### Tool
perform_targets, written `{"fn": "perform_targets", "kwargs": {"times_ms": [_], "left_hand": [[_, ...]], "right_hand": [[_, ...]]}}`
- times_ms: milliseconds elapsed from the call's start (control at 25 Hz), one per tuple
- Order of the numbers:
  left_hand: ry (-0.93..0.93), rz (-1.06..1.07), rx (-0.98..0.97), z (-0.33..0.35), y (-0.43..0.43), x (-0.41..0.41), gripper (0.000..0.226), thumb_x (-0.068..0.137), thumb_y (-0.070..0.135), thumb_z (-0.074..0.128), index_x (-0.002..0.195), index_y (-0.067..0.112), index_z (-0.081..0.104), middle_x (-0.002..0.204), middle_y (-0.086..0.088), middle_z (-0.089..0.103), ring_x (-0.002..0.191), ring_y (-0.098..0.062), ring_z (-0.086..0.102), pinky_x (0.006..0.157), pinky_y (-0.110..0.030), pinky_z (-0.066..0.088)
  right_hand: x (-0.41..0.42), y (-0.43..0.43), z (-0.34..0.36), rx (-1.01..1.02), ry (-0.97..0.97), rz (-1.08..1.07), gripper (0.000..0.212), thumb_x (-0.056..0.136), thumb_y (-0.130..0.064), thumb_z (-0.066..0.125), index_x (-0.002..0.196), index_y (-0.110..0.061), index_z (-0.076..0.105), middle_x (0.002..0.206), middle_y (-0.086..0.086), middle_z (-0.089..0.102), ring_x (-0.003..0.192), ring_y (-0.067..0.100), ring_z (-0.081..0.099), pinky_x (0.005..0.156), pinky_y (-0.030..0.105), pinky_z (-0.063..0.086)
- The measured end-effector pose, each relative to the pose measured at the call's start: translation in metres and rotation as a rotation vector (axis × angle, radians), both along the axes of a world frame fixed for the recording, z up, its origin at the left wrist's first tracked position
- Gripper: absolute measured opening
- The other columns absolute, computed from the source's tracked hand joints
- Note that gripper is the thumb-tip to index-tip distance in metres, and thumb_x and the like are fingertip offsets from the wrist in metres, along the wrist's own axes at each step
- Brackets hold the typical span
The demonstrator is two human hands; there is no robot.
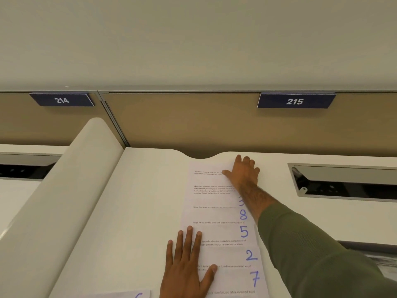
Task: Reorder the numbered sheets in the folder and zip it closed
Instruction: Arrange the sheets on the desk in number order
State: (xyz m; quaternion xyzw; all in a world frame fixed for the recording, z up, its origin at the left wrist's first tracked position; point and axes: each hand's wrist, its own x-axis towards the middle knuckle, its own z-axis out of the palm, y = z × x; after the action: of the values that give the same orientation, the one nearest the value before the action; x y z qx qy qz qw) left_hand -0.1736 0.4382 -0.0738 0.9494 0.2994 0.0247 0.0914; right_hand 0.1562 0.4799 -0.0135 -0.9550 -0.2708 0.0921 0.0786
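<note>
Your left hand (187,265) lies flat, fingers spread, on the overlapped sheets (217,231); your right hand (245,172) presses the top sheet, fingers straight.

I get soft, even, warm-tinted light across the whole frame, casting only faint shadows beside the left hand (186,267) and the right hand (245,174). The wide lens bows straight lines toward the left and right edges. The small print on the sheets (217,214) is smeared, though the 215 plate (295,101) reads clearly.
</note>
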Motion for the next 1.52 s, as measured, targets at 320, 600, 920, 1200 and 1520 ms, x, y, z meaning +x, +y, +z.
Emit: {"fn": "perform_targets", "kwargs": {"times_ms": [320, 600, 920, 1200, 1520], "left_hand": [[0.019, 0.013, -0.043, 0.012, -0.003, -0.001, 0.082, 0.096, 0.074, 0.029, 0.162, 0.028, 0.012, 0.17, 0.005, 0.002, 0.157, -0.022, 0.003, 0.121, -0.05, 0.009], [0.008, 0.013, -0.034, 0.015, -0.005, -0.006, 0.082, 0.096, 0.075, 0.023, 0.162, 0.03, 0.001, 0.169, 0.007, -0.01, 0.156, -0.018, -0.012, 0.124, -0.05, 0.003], [-0.015, 0.015, -0.048, 0.012, -0.005, -0.006, 0.083, 0.095, 0.075, 0.024, 0.162, 0.03, 0.001, 0.169, 0.007, -0.01, 0.156, -0.017, -0.011, 0.124, -0.049, 0.001], [0.009, 0.018, -0.05, 0.013, -0.005, -0.006, 0.083, 0.095, 0.076, 0.02, 0.161, 0.031, -0.003, 0.168, 0.008, -0.015, 0.154, -0.015, -0.017, 0.124, -0.048, -0.003], [-0.099, 0.091, -0.289, 0.029, 0.003, -0.006, 0.08, 0.093, 0.076, 0.004, 0.16, 0.034, -0.01, 0.164, 0.013, -0.026, 0.151, -0.008, -0.026, 0.124, -0.039, -0.012]], "right_hand": [[0.021, 0.016, 0.01, 0.081, 0.162, -0.139, 0.021, 0.087, -0.025, 0.066, 0.104, -0.018, 0.055, 0.113, 0.006, 0.062, 0.111, 0.03, 0.06, 0.098, 0.043, 0.038], [0.056, -0.003, 0.022, 0.297, 0.315, -0.179, 0.016, 0.078, -0.013, 0.075, 0.071, -0.014, 0.061, 0.1, 0.012, 0.073, 0.093, 0.032, 0.068, 0.074, 0.03, 0.049], [0.067, -0.021, 0.059, 0.814, 0.481, -0.346, 0.018, 0.088, -0.009, 0.069, 0.074, -0.013, 0.057, 0.08, 0.009, 0.062, 0.071, 0.025, 0.06, 0.061, 0.03, 0.047], [0.054, -0.057, 0.068, 0.665, 0.076, -0.266, 0.016, 0.093, -0.01, 0.057, 0.08, -0.004, 0.064, 0.078, 0.01, 0.061, 0.072, 0.026, 0.053, 0.062, 0.031, 0.039], [0.038, -0.107, 0.187, 0.84, -0.321, -0.001, 0.019, 0.101, -0.021, 0.05, 0.099, -0.01, 0.064, 0.098, 0.01, 0.069, 0.082, 0.025, 0.061, 0.067, 0.043, 0.05]]}}
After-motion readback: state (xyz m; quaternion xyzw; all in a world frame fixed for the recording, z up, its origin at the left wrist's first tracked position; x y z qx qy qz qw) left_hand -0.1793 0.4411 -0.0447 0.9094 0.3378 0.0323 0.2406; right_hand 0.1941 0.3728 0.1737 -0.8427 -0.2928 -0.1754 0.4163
